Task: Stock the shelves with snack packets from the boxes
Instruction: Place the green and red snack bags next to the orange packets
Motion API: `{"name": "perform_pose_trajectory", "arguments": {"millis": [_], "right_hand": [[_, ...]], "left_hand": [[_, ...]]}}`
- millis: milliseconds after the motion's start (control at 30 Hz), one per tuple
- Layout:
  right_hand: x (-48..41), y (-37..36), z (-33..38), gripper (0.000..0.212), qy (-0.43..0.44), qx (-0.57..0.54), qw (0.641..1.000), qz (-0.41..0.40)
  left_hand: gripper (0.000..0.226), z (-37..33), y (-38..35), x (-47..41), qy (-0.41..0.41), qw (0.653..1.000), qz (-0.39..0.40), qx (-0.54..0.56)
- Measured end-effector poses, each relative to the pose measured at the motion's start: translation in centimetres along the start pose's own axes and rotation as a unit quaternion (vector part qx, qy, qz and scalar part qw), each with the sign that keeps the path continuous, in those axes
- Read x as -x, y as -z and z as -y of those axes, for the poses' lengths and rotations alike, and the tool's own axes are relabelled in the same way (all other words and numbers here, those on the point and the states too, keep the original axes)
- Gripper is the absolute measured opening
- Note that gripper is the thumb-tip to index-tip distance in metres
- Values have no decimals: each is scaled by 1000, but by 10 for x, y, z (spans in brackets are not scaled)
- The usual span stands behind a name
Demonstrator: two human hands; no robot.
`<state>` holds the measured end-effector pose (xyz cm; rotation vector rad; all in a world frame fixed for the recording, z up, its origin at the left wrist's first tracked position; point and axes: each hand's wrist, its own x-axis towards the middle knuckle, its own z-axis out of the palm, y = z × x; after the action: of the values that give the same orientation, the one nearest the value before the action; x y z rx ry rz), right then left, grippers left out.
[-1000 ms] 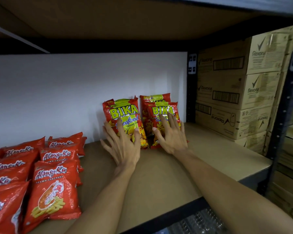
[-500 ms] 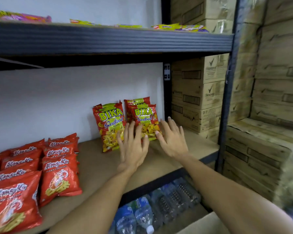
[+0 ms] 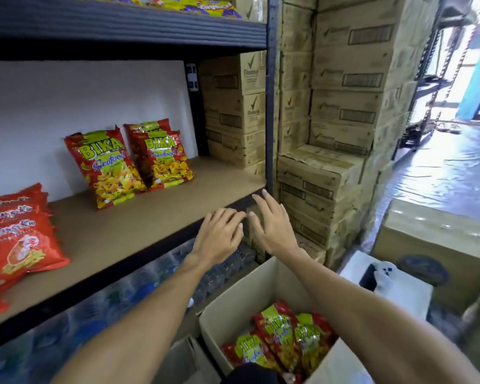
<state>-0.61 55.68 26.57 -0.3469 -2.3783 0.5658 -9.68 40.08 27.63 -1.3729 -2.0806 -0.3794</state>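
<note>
Red and yellow Bika seafood packets [image 3: 110, 167] stand upright against the white back wall on the wooden shelf [image 3: 155, 214], a second pair [image 3: 164, 159] just to their right. An open cardboard box [image 3: 250, 297] at the bottom holds more Bika packets [image 3: 283, 336]. My left hand [image 3: 219, 236] and my right hand [image 3: 272, 223] hover side by side at the shelf's front edge, fingers straight or relaxed, holding nothing. Both are well clear of the packets on the shelf.
Red prawn cracker packets [image 3: 20, 239] lie on the shelf's left part. Stacked brown cartons [image 3: 336, 106] rise to the right of the black shelf post [image 3: 272, 92]. Water bottles [image 3: 94, 306] fill the shelf below. More packets [image 3: 194, 4] lie on the upper shelf.
Both hands have let go of the upright Bika packets and drawn back to the shelf's front edge. The view has pulled back and swung right, showing the box of packets.
</note>
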Motion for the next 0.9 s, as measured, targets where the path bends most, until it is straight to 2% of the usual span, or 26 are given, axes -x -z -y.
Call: {"name": "perform_pose_trajectory", "arguments": {"millis": [133, 267, 467, 600, 767, 833, 900], "right_hand": [[59, -7, -31, 47, -42, 2, 999, 23], [109, -25, -63, 47, -114, -1, 992, 60], [153, -63, -98, 53, -166, 20, 979, 119], [174, -95, -124, 54, -191, 30, 963, 187], [207, -123, -152, 64, -200, 49, 941, 269], [212, -133, -156, 63, -234, 44, 915, 325], [214, -140, -157, 64, -263, 55, 864, 425]], "left_hand": [[36, -32, -37, 24, -39, 997, 43, 44], [33, -48, -79, 55, -24, 994, 77, 69], [46, -62, -133, 93, 13, 977, 186, 107], [46, -76, -171, 123, 104, 928, 316, 167], [46, -93, -211, 172, 145, 890, 418, 114], [51, -95, -227, 188, 171, 855, 481, 94], [56, -94, -238, 194, 198, 811, 544, 78]]}}
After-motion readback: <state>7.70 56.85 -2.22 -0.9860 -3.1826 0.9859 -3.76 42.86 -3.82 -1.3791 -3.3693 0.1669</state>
